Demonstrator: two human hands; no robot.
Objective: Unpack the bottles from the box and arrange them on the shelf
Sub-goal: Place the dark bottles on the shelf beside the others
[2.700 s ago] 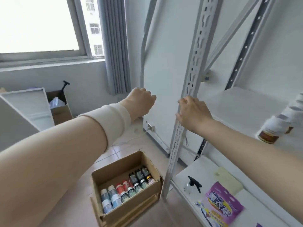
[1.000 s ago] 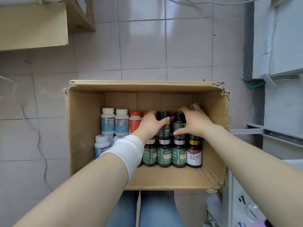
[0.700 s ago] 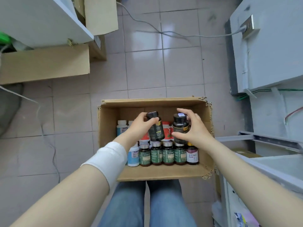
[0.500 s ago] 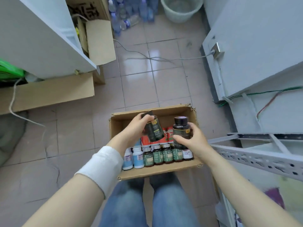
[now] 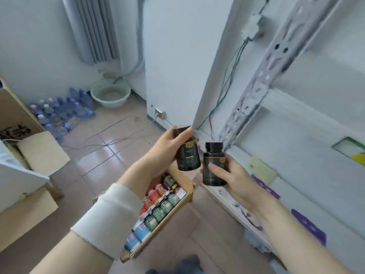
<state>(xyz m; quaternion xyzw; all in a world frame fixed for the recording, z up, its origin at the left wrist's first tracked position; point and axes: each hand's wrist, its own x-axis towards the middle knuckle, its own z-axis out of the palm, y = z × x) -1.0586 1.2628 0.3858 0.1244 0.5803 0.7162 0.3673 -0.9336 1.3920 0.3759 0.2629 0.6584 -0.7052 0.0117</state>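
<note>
Tan floor tiles (image 5: pixel 110 155) run back to a white wall, and an open cardboard box (image 5: pixel 183 201) stands on them at the lower middle. Far to the left of the box are plain brown cartons (image 5: pixel 25 210). Beyond the box and to its left, a cluster of clear water bottles (image 5: pixel 61 111) lies on the floor, with a pale basin (image 5: pixel 110 94) next to them below a grey curtain (image 5: pixel 94 30).

Inside the box, packed bottles (image 5: pixel 156 210) stand in rows: blue-labelled ones at the near end, then green and red, with darker ones at the far end.

Over the box's far end, the left hand (image 5: pixel 167 147), its forearm wrapped in a white wristband (image 5: pixel 110 214), has its fingers curled round the cap end of a dark bottle (image 5: pixel 187 157), which hangs tilted with its base down and to the right. Just right of it, the right hand (image 5: pixel 235 180) holds a second dark bottle (image 5: pixel 213 157) upright, thumb across the front and fingers behind. The two bottles sit just beside each other; whether they touch I cannot tell.

Right of the box rises the shelf's perforated white upright (image 5: pixel 256 91), with thin wires (image 5: pixel 233 62) running down the wall next to it. The lower shelf board (image 5: pixel 221 191) passes under the right hand, and purple packets (image 5: pixel 308 224) lie farther right on it.
</note>
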